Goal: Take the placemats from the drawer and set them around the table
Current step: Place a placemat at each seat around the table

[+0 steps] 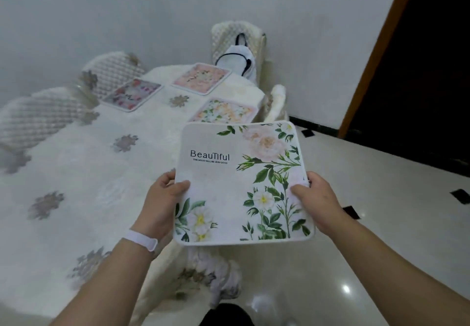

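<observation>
Held level beside the table [76, 163] edge: a white placemat [241, 185] printed with green-leaved flowers and the word "BeauTiful". Left grip [162, 198] clamped on its left edge, right grip [315, 196] on its right. Farther back, three floral placemats [201, 77] flat on the table.

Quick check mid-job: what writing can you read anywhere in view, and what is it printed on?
"BeauTiful": large print on the held placemat, gripped by left hand and right hand.
Small capital line beneath it: too small to read reliably.
Three placemats on the table: no legible text.
</observation>
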A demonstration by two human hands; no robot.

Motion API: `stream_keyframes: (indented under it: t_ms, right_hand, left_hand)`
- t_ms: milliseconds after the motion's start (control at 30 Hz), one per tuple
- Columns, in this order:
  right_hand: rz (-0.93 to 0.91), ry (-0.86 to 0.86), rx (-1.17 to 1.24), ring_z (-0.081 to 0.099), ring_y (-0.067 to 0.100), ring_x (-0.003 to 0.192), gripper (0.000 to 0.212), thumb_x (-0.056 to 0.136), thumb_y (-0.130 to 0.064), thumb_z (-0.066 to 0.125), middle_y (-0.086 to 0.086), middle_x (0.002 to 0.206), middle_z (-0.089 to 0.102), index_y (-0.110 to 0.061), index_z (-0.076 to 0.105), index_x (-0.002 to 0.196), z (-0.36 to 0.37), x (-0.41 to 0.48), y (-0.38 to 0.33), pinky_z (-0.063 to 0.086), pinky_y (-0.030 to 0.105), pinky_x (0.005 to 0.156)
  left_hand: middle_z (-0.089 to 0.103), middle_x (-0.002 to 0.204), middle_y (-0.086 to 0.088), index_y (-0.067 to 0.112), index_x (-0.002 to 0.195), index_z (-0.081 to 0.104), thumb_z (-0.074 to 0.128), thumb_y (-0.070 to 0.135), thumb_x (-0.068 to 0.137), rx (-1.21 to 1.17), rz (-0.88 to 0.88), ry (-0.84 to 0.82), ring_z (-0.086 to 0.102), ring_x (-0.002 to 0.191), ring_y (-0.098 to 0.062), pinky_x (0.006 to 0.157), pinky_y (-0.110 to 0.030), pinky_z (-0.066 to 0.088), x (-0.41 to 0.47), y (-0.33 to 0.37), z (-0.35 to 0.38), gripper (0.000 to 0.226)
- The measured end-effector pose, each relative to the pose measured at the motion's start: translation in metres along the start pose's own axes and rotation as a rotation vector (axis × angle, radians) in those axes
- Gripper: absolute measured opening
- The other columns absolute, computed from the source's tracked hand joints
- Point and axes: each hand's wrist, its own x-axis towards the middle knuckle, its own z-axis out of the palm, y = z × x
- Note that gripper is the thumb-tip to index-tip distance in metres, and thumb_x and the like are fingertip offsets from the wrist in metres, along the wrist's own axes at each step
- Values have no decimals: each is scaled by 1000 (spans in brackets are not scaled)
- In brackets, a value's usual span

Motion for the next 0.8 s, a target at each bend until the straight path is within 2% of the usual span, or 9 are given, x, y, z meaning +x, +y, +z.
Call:
stream_keyframes:
  t_ms: [133, 267, 367, 467, 633, 700, 800]
  right_hand:
    - [-56, -170, -67, 74, 20, 66, 18, 85, -10, 63, -2, 81, 76, -25, 64, 94, 65, 31, -27, 60, 39, 59]
    - [-84, -310, -141, 73, 19, 63, 20, 84, -9, 63, -4, 78, 75, -26, 64, 94, 134, 54, -44, 59, 36, 53]
    - [-136, -347, -213, 72, 15, 60, 22, 83, -11, 61, -3, 80, 73, -29, 62, 96, 178, 60, -60, 56, 30, 46]
    - [-172, -395, -306, 71, 18, 63, 21, 83, -13, 58, 1, 84, 72, -26, 62, 99, 212, 70, -74, 57, 32, 50]
    - [-212, -424, -416, 68, 26, 71, 17, 82, -12, 56, 8, 86, 69, -22, 61, 95, 259, 93, -86, 55, 37, 55]
    - [-225, -434, -446, 64, 28, 72, 15, 81, -12, 55, 11, 86, 67, -22, 60, 91, 277, 100, -85, 51, 35, 56]
    - [-225, -461, -497, 64, 26, 71, 13, 80, -13, 55, 7, 83, 66, -23, 59, 88, 305, 108, -78, 52, 35, 56]
  left_hand:
    - [73, 95, -21, 8, 102, 60, 61, 0, 91, -62, 15, 209, 70, 75, -33, 71, -44, 58, -3, -1, -59, 13]
    - [74, 96, -21, 9, 102, 62, 63, 3, 91, -148, -18, 363, 71, 81, -37, 79, -52, 57, 3, -18, -116, 13]
    - [74, 93, -21, 10, 98, 61, 62, 2, 91, -218, -47, 451, 72, 75, -34, 69, -47, 59, 14, -33, -148, 10]
    - [76, 90, -21, 8, 99, 62, 62, 2, 90, -290, -72, 494, 74, 72, -34, 57, -39, 58, 34, -45, -174, 11]
    - [76, 92, -17, 13, 97, 65, 65, 5, 90, -330, -96, 515, 73, 77, -34, 67, -42, 57, 66, -65, -203, 10]
    - [76, 92, -16, 14, 96, 66, 65, 6, 90, -328, -96, 541, 72, 76, -31, 67, -41, 57, 74, -70, -212, 10]
    - [76, 90, -13, 14, 96, 66, 66, 6, 90, -325, -104, 601, 72, 76, -28, 64, -37, 56, 77, -79, -225, 9]
